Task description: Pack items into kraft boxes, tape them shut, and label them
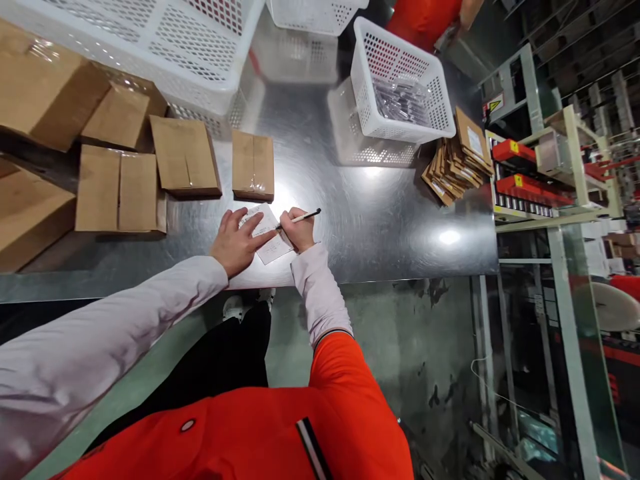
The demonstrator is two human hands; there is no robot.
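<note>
A small white paper slip (270,235) lies near the front edge of a shiny metal table (380,227). My left hand (239,241) rests flat on the slip with its fingers spread, pinning it down. My right hand (299,231) is closed round a thin pen (303,217), whose tip touches the paper. A small taped cardboard box (253,165) sits just beyond the slip.
Several brown cardboard boxes (120,190) crowd the table's left side. White perforated baskets (395,83) stand at the back, one with silvery packets. Flat cardboard packs (457,163) are stacked at the right edge. A shelf rack (537,180) stands to the right. Another person in orange (425,17) is behind.
</note>
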